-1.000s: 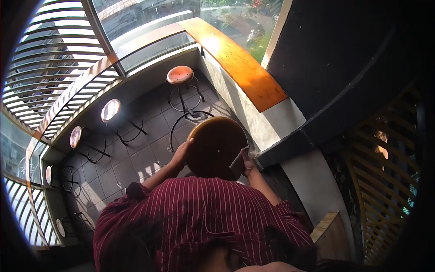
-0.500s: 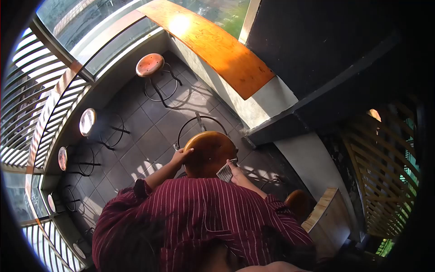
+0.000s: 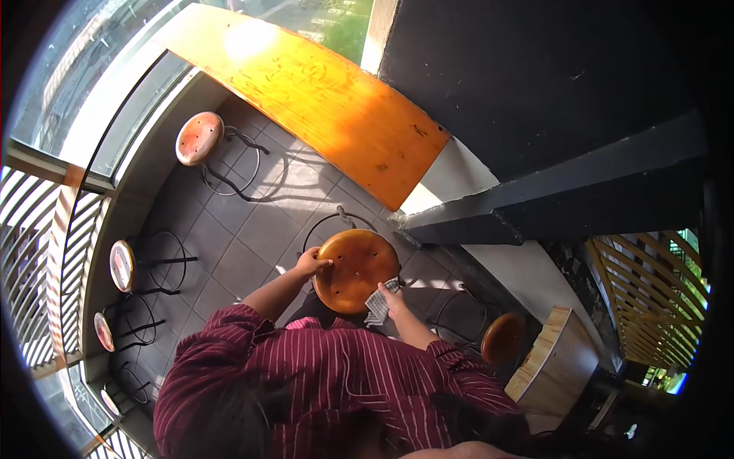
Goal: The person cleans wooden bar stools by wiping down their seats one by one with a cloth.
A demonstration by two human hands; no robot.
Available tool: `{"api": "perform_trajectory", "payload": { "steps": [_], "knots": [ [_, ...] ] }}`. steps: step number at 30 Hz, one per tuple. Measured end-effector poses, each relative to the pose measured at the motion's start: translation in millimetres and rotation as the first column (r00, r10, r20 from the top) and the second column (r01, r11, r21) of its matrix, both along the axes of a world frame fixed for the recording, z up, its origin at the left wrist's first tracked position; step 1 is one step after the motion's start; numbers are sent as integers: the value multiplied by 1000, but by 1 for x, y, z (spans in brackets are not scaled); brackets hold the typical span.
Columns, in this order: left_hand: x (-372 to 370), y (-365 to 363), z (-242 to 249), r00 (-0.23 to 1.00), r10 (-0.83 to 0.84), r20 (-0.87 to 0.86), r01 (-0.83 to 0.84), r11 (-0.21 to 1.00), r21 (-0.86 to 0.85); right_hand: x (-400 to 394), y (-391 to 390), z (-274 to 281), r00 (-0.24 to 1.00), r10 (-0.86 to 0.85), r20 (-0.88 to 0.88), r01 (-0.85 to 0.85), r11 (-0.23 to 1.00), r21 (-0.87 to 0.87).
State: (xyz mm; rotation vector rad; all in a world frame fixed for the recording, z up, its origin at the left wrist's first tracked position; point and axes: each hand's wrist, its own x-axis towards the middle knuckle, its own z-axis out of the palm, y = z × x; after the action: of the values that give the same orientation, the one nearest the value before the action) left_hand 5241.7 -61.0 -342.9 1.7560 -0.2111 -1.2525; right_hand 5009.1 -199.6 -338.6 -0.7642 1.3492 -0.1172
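Note:
A round wooden stool [image 3: 356, 268] with small dark holes in its seat stands right in front of me. My left hand [image 3: 311, 262] grips the left edge of the seat, thumb on top and the other fingers partly hidden at the rim. At the lower right edge, my right hand [image 3: 392, 297] is closed on a grey checked cloth [image 3: 377, 307], which touches the seat's rim and hangs down from it. Part of the stool's dark metal ring shows beyond the seat.
More stools [image 3: 199, 138] stand along the curved window wall on the left. A sunlit wooden counter [image 3: 329, 99] runs ahead, beside a dark wall [image 3: 535, 92]. At the right are another brown stool [image 3: 502, 338], a wooden box-like piece [image 3: 554, 359] and a slatted screen [image 3: 650, 298].
My view has shifted, so the counter and stools appear further left and lower. Both hands stay at the seat's edges; more of the seat top and cloth shows now.

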Motion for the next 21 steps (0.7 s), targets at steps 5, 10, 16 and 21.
{"api": "perform_trajectory", "payload": {
  "steps": [5,10,16,21],
  "knots": [
    [33,-46,-28,989,-138,62,132,987,87,11,-31,-39,998,20,-54,-23,998,-53],
    [64,-81,-55,982,-169,79,165,985,48,28,-64,-67,983,128,-131,-139,987,-85],
    [113,-105,-92,972,-207,109,186,967,176,76,-91,-120,982,189,-24,-188,948,-255],
    [159,-101,-151,913,-129,387,108,991,76,102,-94,-95,956,252,-152,-290,897,-333]
  ]
}}
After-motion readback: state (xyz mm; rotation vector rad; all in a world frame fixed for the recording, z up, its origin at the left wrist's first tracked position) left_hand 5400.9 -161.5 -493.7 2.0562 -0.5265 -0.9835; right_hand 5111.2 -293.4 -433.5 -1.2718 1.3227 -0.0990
